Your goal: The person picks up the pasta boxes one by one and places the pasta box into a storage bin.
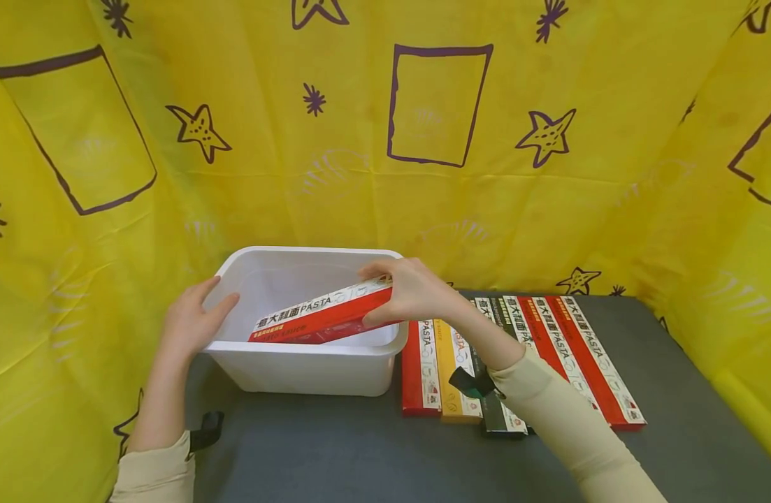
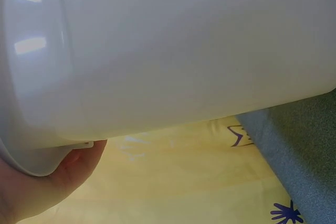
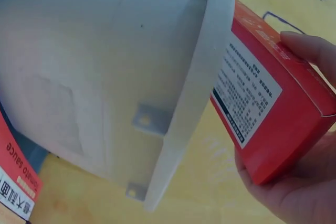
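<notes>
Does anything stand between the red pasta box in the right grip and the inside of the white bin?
Nothing visible. The red pasta box is tilted, its lower end inside the white bin; the right grip holds its upper end. The left grip, on the rim, is clear.

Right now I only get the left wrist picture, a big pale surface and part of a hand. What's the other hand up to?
Observer: The right hand holds a tilted red pasta box, its lower end inside the white tub.

Visitor: Oh! Is that the only box around?

Observer: No, other pasta boxes lie side by side on the dark table, to the right of the tub.

Visitor: And is anything written on the one being held?

Observer: Yes, the white strip along it reads "PASTA", beside some Chinese characters.
</notes>
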Motion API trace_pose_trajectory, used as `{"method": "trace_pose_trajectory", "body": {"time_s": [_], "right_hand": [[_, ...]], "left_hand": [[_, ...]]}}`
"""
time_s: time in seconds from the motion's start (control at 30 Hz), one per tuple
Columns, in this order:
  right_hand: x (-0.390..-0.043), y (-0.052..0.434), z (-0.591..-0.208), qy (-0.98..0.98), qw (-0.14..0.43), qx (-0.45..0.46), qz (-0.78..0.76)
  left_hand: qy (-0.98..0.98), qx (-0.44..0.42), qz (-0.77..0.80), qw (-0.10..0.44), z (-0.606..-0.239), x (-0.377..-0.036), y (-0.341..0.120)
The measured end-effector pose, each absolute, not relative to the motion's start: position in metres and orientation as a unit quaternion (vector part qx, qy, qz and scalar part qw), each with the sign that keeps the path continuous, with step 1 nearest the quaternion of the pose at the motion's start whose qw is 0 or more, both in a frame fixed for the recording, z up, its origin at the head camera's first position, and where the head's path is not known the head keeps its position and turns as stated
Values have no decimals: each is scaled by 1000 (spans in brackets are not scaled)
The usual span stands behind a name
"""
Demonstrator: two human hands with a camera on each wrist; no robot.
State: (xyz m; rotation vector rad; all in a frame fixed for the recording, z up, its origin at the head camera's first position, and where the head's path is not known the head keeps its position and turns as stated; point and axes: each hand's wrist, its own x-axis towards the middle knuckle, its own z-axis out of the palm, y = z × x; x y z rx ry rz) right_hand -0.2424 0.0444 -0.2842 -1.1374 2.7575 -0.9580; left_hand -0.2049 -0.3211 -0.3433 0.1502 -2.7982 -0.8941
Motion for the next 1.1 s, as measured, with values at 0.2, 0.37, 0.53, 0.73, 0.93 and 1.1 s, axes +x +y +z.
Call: {"method": "trace_pose_trajectory", "body": {"time_s": [0.2, 0.37, 0.53, 0.73, 0.93, 1.1], "right_hand": [[-244, 25, -290, 886, 25, -356, -295], [-244, 11, -298, 887, 38, -372, -270], [-248, 1, -309, 888, 39, -398, -225], [-254, 3, -317, 877, 39, -412, -245], [-255, 17, -317, 862, 16, -403, -308], [-251, 36, -318, 847, 3, -384, -368]], "left_hand": [[-947, 43, -302, 103, -343, -204, -321], [-947, 39, -301, 107, -343, -203, -321], [-946, 39, -305, 103, -343, -203, -321], [-946, 37, -305, 101, -341, -203, -320], [-946, 39, -305, 98, -341, -204, -320], [-946, 41, -309, 93, -343, -203, -321]]}}
